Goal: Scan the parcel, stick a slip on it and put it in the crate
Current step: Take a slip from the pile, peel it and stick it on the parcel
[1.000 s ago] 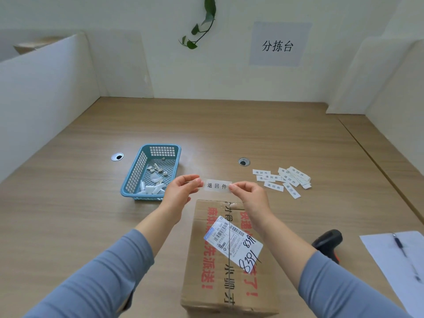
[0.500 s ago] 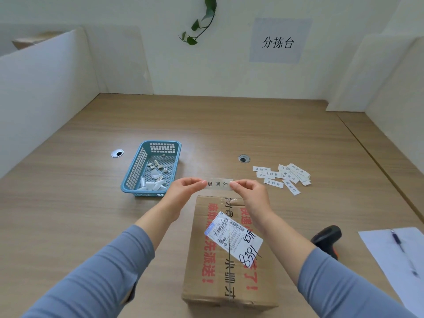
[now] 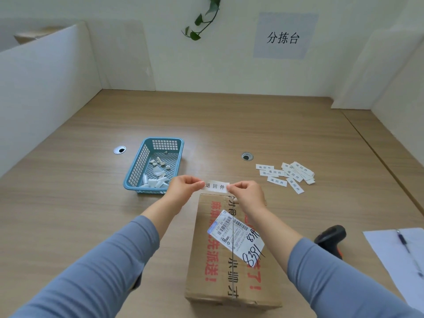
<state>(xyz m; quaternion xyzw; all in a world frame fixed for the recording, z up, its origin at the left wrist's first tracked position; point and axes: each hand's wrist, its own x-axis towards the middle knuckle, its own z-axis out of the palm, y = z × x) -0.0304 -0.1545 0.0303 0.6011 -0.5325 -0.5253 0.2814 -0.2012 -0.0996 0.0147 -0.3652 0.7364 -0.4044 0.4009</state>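
Note:
A brown cardboard parcel (image 3: pixel 220 276) with red print and a white shipping label (image 3: pixel 236 235) lies on the wooden table in front of me. Just above its far edge I hold a small white slip (image 3: pixel 215 186) with black characters stretched flat between both hands. My left hand (image 3: pixel 183 188) pinches the slip's left end and my right hand (image 3: pixel 246 195) pinches its right end. The slip hangs a little above the parcel's far edge, apart from it. A black handheld scanner (image 3: pixel 331 237) lies on the table to the right of the parcel.
A small blue plastic basket (image 3: pixel 137 166) with white paper scraps stands left of my hands. A loose pile of more slips (image 3: pixel 289 175) lies at the right. A white sheet with a pen (image 3: pixel 399 253) sits at the right edge. White partitions wall in the table.
Both hands with the slip have stayed nearly in place above the parcel's far edge; the view has shifted slightly. The slip looks pulled a little flatter.

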